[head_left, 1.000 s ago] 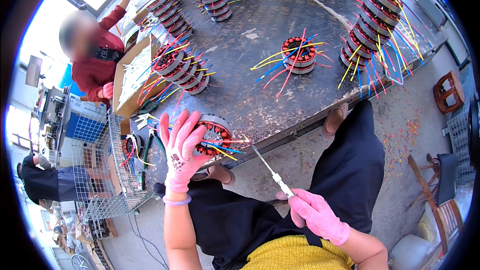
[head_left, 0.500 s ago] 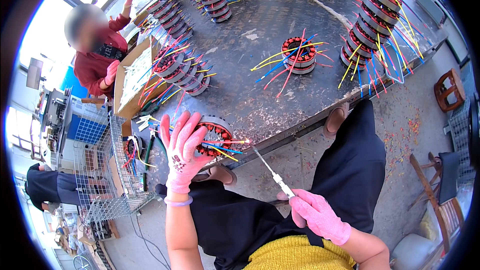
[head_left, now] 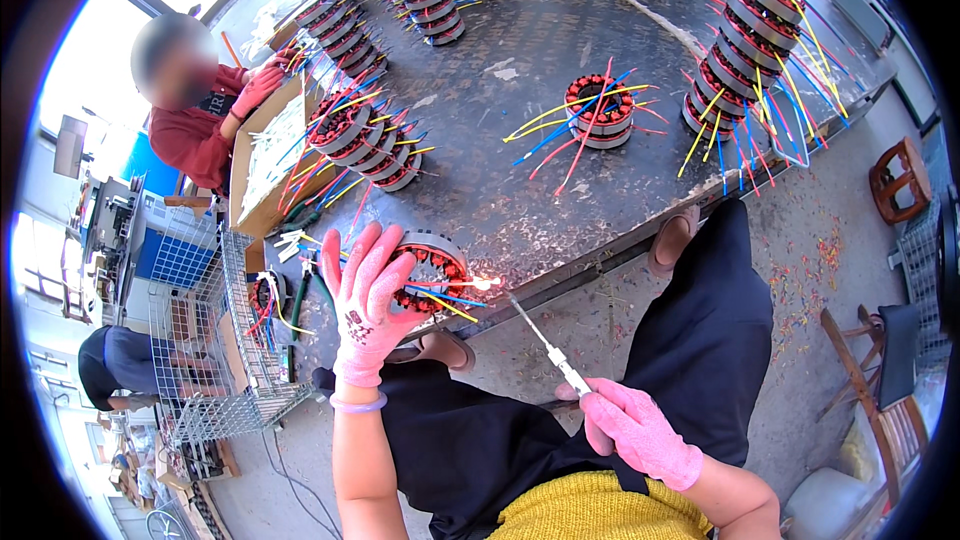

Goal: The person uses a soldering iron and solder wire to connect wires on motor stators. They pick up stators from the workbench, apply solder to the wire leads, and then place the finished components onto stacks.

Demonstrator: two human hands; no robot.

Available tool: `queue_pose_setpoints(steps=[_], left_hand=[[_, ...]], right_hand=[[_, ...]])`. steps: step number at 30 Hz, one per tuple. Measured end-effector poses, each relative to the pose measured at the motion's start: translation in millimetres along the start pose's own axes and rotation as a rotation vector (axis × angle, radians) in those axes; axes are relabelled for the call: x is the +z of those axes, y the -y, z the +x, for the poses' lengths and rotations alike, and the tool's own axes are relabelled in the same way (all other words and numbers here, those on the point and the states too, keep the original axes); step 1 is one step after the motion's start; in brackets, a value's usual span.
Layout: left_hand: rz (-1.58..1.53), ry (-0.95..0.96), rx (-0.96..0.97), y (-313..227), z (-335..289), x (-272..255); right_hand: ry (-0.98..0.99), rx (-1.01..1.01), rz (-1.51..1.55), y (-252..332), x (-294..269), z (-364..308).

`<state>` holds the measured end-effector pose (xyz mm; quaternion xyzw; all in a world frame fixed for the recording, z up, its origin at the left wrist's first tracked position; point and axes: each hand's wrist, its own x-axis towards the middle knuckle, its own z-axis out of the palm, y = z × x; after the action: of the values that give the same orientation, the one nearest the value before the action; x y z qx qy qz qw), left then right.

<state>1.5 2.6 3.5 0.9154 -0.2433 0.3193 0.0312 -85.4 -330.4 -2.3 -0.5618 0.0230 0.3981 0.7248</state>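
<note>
In a pink glove, my left hand (head_left: 370, 290) grips a motor stator (head_left: 437, 240), a grey ring with red windings, at the table's near edge. Red, yellow and blue wires (head_left: 450, 308) stick out of it to the right. My right hand (head_left: 640, 430), gloved the same way, is closed round the white handle of a slim torch (head_left: 560, 365). Its thin metal nozzle points up and left at the red wire's end, where a bright orange flame (head_left: 487, 283) glows. A small gap shows between nozzle tip and wire.
One stator (head_left: 598, 115) stands alone mid-table. Stacks of wired stators rise at right (head_left: 745, 40), left (head_left: 365, 145) and the back. Green-handled pliers (head_left: 300, 300) lie left of my hand. Across a cardboard box (head_left: 265, 175), a co-worker in red (head_left: 190, 145) works. A wire basket (head_left: 190, 340) adjoins the table.
The small glow at the red wire's end has grown into a bright flame. My hands have barely moved. The co-worker has lowered a raised hand, bringing both hands together over the box.
</note>
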Motion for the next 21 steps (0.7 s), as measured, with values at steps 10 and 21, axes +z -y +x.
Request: queue_pose_setpoints(steps=[10, 21], left_hand=[[-0.002, 0.003, 0.001, -1, 0, 1], [-0.159, -0.138, -0.067, -8, 3, -21]], right_hand=[[0.004, -0.002, 0.037, 1, -1, 0], [-0.205, -0.196, -0.012, 13, 0, -8]])
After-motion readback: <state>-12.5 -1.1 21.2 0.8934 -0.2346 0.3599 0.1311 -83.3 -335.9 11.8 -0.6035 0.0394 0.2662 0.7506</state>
